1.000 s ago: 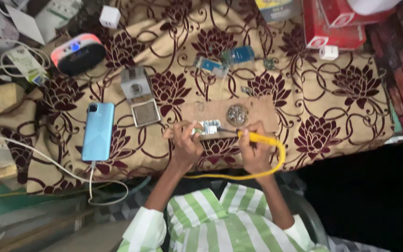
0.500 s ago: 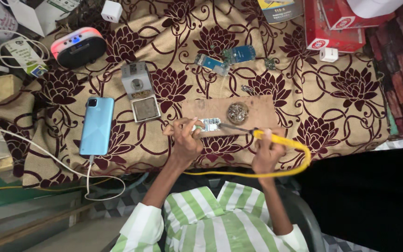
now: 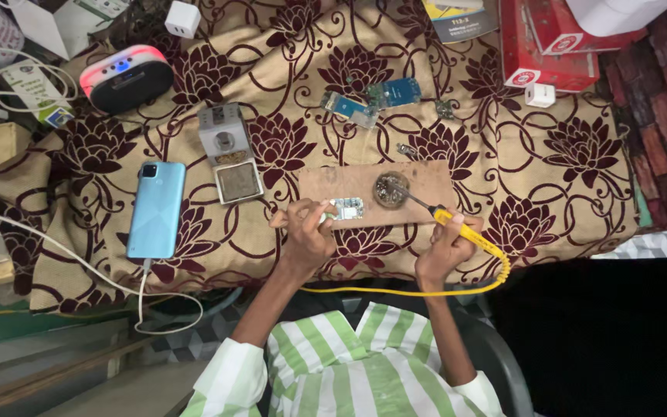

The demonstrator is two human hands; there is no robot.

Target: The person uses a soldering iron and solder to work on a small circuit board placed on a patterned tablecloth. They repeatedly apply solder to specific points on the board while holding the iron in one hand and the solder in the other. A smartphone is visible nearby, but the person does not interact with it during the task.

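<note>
Step in hand: the soldering iron (image 3: 468, 232) had its tip dipped in the small round tin (image 3: 390, 189) on the wooden board (image 3: 364, 185).
Doing it well: a brief, light dip seemed wisest, with the hot tip kept off the wood and clear of the other hand's fingers, and the yellow cord (image 3: 395, 292) left slack so it would not tug the tool.
Right hand (image 3: 443, 251): fingers were closed round the yellow handle like a pen, the iron slanting up and left toward the tin; the wrist sat at the near edge of the worktop (image 3: 550, 185).
Left hand (image 3: 309, 232): fingers were curled and pressed on the small circuit board (image 3: 347, 208), pinning it near the front edge of the wooden board, just left of the tin.
Arms: both forearms came up from the striped shirt, elbows bent and spread.
Nearby: a blue phone (image 3: 154, 208) on its charging cable lay well to the left, and a grey tip-cleaning stand (image 3: 229, 154) stood between phone and board.
Further back: two more circuit boards (image 3: 372, 100) lay on the flowered cloth.
</note>
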